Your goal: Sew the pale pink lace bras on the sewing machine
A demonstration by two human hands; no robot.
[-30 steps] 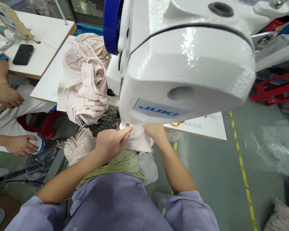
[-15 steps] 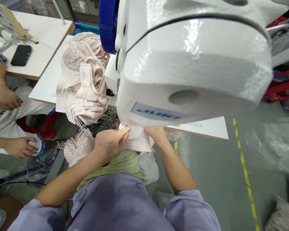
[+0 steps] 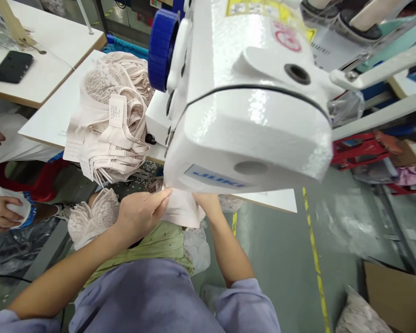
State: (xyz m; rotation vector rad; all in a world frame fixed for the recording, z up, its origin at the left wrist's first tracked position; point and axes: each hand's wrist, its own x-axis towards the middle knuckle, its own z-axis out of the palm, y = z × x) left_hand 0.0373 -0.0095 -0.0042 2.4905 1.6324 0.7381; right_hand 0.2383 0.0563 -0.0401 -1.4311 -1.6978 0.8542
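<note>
The beige fabric [image 3: 182, 209] is under the sewing machine head [image 3: 246, 138], at the worktop's [image 3: 279, 199] near edge. The left hand [image 3: 137, 215] pinches its left side; the right hand's [image 3: 208, 203] fingers are hidden, so I cannot tell their grip. Probably, light and even tension keeps the fabric flat. The garment pile [image 3: 116, 115] lies leftward.

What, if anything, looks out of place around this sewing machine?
Two mild oddities: the pile of beige bras overhangs the edge of the white table, so it might slip, and pale bits litter the space below. Nothing looks damaged.
</note>
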